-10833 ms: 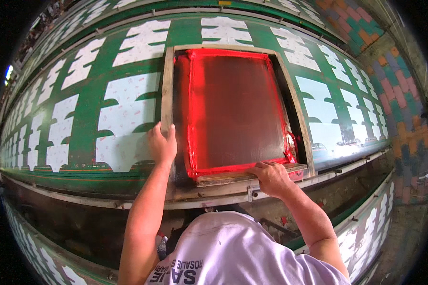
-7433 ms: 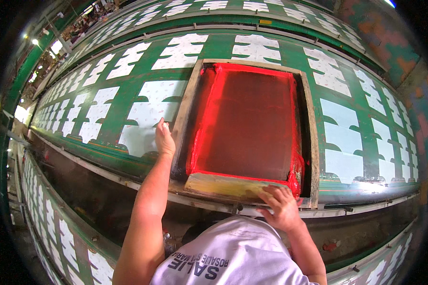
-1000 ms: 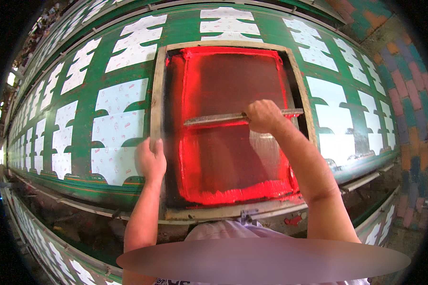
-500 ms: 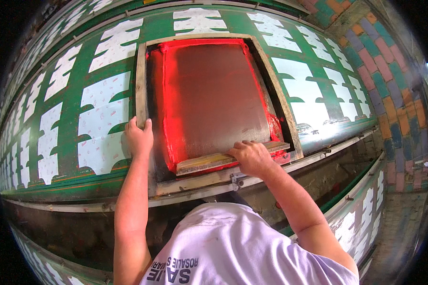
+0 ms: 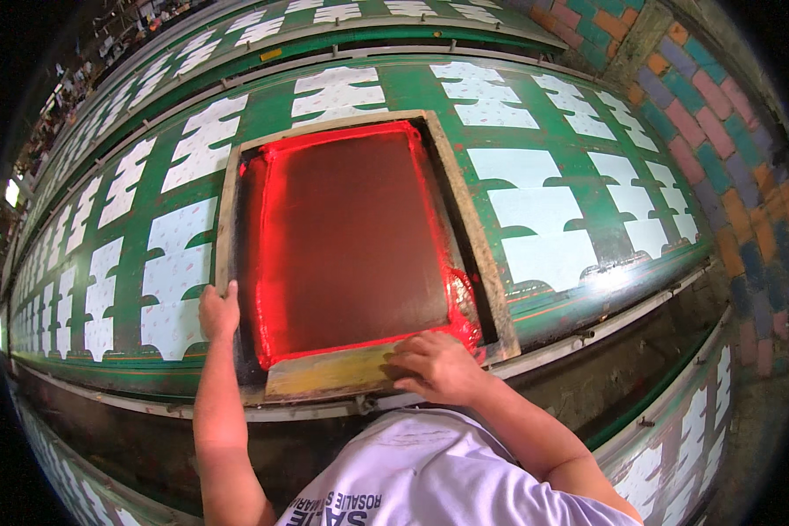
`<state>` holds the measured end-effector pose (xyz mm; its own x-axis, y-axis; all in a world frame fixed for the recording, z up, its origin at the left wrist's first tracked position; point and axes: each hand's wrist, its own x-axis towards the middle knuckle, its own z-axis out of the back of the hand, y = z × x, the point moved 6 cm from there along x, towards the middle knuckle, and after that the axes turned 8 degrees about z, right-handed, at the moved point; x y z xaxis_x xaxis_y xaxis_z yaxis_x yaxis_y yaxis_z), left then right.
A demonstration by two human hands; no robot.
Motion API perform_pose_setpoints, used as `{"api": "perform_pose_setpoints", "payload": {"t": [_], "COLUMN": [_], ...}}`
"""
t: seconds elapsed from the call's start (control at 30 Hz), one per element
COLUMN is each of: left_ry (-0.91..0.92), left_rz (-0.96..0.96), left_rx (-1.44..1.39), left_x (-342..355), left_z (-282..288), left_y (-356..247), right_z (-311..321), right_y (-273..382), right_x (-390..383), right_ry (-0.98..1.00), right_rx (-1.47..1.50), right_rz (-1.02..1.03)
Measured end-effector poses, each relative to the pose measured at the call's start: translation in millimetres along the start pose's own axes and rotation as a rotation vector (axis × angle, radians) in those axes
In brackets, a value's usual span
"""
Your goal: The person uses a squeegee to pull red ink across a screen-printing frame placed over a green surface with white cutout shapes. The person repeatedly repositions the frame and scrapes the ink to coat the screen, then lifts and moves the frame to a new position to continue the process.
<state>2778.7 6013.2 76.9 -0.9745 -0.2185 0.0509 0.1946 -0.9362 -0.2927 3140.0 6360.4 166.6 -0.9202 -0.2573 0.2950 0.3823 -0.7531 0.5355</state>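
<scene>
— So, changed how vs. a sec ago?
— Tipped flat yellow-brown wooden squeegee (image 5: 331, 372) back on near rail of red-inked, wood-framed rectangular screen (image 5: 359, 237), by long green table (image 5: 267, 118)'s front edge; done w/ pull, prob.
— Hands?
— Clamped w/ R hand (image 5: 437, 364) on squeegee's right end; touching screen's left rail w/ L hand (image 5: 219, 313), can't tell if gripping.

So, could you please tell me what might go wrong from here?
The right hand is close to the thick, glossy red paste at the near right corner, so it could pick some up and smear the white cut-out sheets. The flat, yellowish wooden board by that hand rests along the near side of the rectangular wooden frame and might slip off. A nudge from the left hand beside it could shift the frame.
</scene>
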Motion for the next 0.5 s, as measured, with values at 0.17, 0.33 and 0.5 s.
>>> {"api": "perform_pose_setpoints", "payload": {"t": [0.17, 0.33, 0.5], "left_ry": [-0.015, -0.009, -0.015], "left_rz": [0.069, 0.09, 0.021], "left_rx": [0.071, 0.057, 0.005], "left_x": [-5, -4, 8], "left_z": [2, -1, -9], "left_y": [-7, -5, 5], "right_z": [67, 77, 67], "right_y": [-87, -159, -194], "right_x": [-66, -82, -61], "right_ry": [-0.352, -0.41, -0.334], "right_rx": [-0.181, -0.219, -0.097], "right_rz": [-0.356, -0.613, -0.805]}}
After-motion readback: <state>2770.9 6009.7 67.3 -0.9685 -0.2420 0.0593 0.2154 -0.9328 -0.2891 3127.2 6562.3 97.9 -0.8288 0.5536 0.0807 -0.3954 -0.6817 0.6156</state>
